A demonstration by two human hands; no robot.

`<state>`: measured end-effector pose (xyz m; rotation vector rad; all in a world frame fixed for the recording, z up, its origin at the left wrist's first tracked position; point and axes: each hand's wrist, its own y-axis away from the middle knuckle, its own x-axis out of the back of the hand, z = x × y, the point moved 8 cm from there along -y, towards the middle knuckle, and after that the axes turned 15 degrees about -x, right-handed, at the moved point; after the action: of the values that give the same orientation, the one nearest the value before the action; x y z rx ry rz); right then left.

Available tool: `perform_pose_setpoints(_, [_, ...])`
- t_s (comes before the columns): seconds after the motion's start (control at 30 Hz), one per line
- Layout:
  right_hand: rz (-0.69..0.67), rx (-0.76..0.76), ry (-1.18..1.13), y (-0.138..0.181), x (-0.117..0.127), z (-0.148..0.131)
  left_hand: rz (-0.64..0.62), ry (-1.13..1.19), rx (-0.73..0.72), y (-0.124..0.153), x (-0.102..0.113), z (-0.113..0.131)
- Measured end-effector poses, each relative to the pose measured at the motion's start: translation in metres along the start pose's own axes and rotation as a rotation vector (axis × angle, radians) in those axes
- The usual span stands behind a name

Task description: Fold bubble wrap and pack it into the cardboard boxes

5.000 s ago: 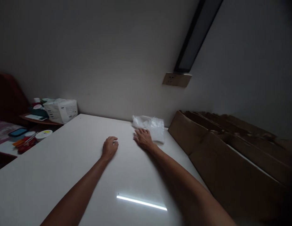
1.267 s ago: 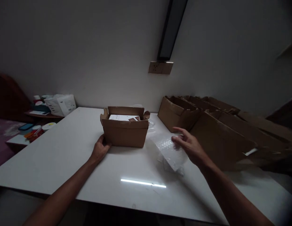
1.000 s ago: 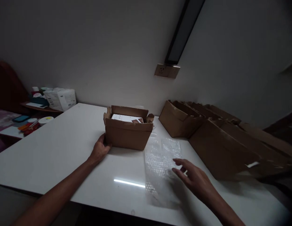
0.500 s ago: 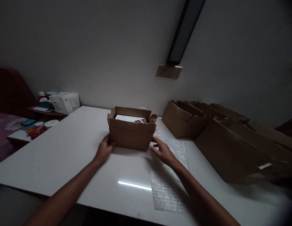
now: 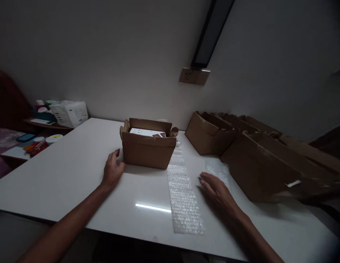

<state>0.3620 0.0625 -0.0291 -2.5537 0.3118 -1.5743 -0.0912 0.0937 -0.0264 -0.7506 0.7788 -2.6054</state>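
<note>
Head view: since half a second earlier, the right hand (image 5: 216,188) had left the small open brown cardboard box (image 5: 146,150) and lay flat, spread and empty beside the clear bubble-wrap strip (image 5: 183,193); the left hand (image 5: 113,171), fingers loose and holding nothing, rested at the box's corner on the white table (image 5: 62,171)

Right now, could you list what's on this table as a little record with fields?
Left hand: open, on the table beside the small cardboard box
Right hand: open, palm down at the bubble wrap
Box contents: white flat item
Right side: larger cardboard boxes
Lighting: dim
</note>
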Motion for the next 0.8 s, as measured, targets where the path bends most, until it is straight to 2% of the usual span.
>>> perform_pose_setpoints(0.07, [-0.041, 0.109, 0.044, 0.017, 0.005, -0.007, -0.003, -0.048, -0.130, 0.019, 0.006, 0.025])
perform_pose_setpoints(0.1, [-0.095, 0.193, 0.064, 0.029, 0.004, -0.013, -0.059, -0.049, -0.218, 0.032, 0.003, 0.040])
perform_pose_setpoints(0.17, [-0.213, 0.344, 0.087, 0.058, 0.001, -0.026, -0.260, -0.007, -0.380, 0.065, -0.016, 0.070])
perform_pose_setpoints(0.23, [-0.252, 0.419, 0.081, 0.081, -0.002, -0.036, -0.493, 0.064, -0.483, 0.097, -0.041, 0.094])
perform_pose_setpoints(0.3, [-0.209, 0.441, 0.053, 0.092, -0.005, -0.047, -0.666, 0.105, -0.535, 0.120, -0.063, 0.110])
perform_pose_setpoints(0.37, [-0.151, 0.449, 0.015, 0.096, -0.010, -0.058, -0.778, 0.131, -0.554, 0.129, -0.079, 0.120])
perform_pose_setpoints(0.43, [-0.127, 0.439, -0.063, 0.096, -0.012, -0.069, -0.859, 0.156, -0.557, 0.131, -0.088, 0.126])
perform_pose_setpoints(0.5, [-0.156, 0.369, -0.196, 0.095, -0.009, -0.074, -0.931, 0.188, -0.562, 0.132, -0.091, 0.133])
perform_pose_setpoints(0.57, [-0.258, 0.231, -0.345, 0.098, -0.003, -0.074, -0.967, 0.220, -0.568, 0.137, -0.089, 0.143])
perform_pose_setpoints(0.63, [-0.403, 0.082, -0.453, 0.104, 0.000, -0.073, -0.937, 0.266, -0.564, 0.143, -0.084, 0.158])
perform_pose_setpoints(0.73, [-0.570, -0.054, -0.565, 0.115, 0.001, -0.074, -0.774, 0.330, -0.463, 0.148, -0.080, 0.174])
perform_pose_setpoints(0.8, [-0.582, -0.141, -0.625, 0.117, -0.001, -0.068, -0.660, 0.335, -0.315, 0.148, -0.085, 0.172])
